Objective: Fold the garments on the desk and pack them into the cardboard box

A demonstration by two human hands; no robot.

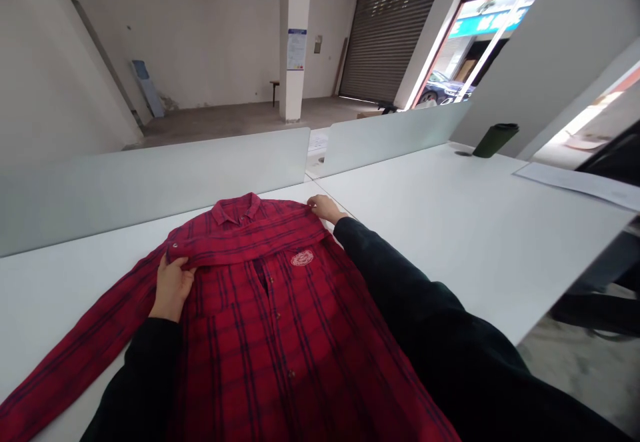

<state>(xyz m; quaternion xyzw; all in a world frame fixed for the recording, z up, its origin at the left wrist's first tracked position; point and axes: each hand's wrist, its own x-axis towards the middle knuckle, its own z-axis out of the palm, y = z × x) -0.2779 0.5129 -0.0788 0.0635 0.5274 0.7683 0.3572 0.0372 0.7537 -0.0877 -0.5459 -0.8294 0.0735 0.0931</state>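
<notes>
Red plaid shirt [280, 355] with navy lines, white chest emblem [302, 258]

- My left hand [171, 287] lies back-up on the near left of the red plaid shirt [280, 362], with my fingers [176, 263] curled around its folded upper edge, holding that fold.
- My right hand [325, 209] reaches to the far top right of the shirt, with my fingertips [314, 206] at the fabric's edge; I can't tell whether they pinch it.
- My right arm [400, 282], black-sleeved, stretches long and nearly straight along the shirt's right side.
- My left arm [140, 382], also black-sleeved, rises from below, over the shirt's left side.
</notes>
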